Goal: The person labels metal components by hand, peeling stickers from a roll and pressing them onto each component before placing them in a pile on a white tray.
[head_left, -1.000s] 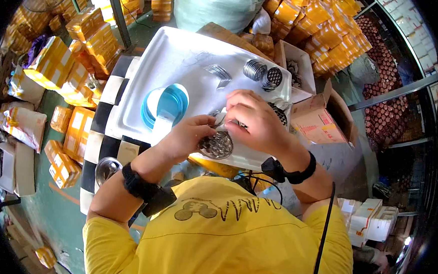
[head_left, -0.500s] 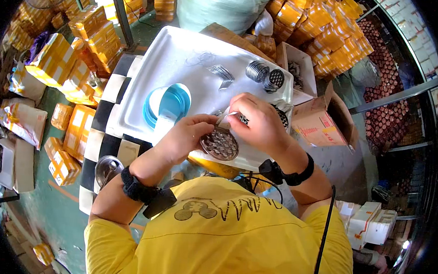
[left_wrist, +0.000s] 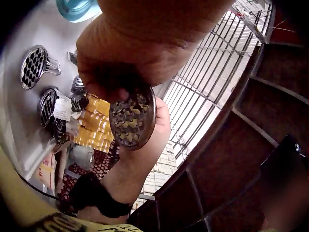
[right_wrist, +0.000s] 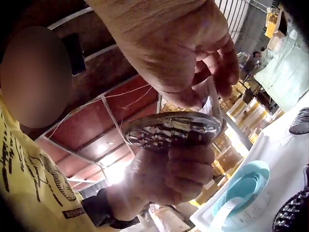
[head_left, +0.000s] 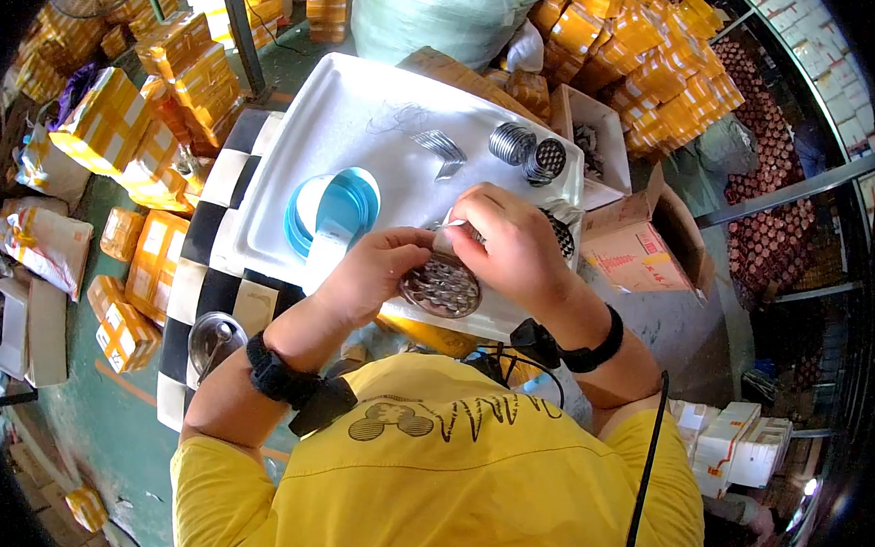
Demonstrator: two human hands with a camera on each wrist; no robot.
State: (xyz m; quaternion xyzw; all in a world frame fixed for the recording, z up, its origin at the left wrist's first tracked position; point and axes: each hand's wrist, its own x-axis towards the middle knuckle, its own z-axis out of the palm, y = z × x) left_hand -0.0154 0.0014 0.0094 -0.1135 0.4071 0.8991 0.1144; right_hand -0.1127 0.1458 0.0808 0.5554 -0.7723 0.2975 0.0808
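Observation:
My left hand (head_left: 369, 274) grips a metal potato masher head (head_left: 444, 287), a round plate full of holes, by its edge over the tray's near side. At the plate's far edge my right hand (head_left: 510, 240) pinches a small white label (right_wrist: 208, 100) between thumb and fingers. The right wrist view shows this label upright at the plate's rim, with the left fingers curled beneath the plate. Left of the hands a blue roll of labels (head_left: 365, 209) lies on the white tray (head_left: 289, 154), its white strip (head_left: 327, 252) trailing toward the left forearm.
More masher heads (head_left: 511, 143) stand stacked at the tray's far right, with a row of bent metal pieces (head_left: 440, 153) beside them. An open cardboard box (head_left: 629, 253) and a white box (head_left: 609, 169) adjoin the tray's right side. A steel bowl (head_left: 217, 340) sits near the left elbow.
The plate has shifted slightly right and its holed face shows more fully. My right hand has drawn together with the label, its fingers now close over the plate's far edge.

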